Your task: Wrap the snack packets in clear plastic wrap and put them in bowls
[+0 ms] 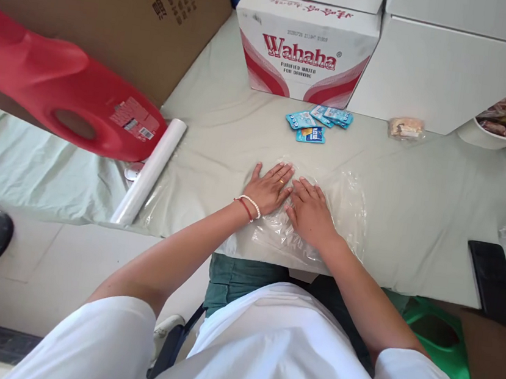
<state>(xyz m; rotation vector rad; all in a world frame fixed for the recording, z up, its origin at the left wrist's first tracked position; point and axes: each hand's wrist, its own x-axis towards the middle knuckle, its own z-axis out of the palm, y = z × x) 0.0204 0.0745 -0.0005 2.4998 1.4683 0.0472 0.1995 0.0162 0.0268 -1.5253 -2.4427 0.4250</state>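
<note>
A clear plastic bag or sheet lies spread and wrinkled on the cloth-covered table. My left hand rests flat on its left part, fingers stretched out, a ring on one finger and bracelets at the wrist. Palm down on the middle of the plastic is my right hand, its fingers spread and close to the left hand's fingertips. Neither hand grips anything. Beyond them sit several small blue sachets in a loose pile.
A white roll lies at the left beside a big red jug. Along the back stand a Wahaha water carton and white boxes. A small wrapped packet and a black phone-like object are to the right.
</note>
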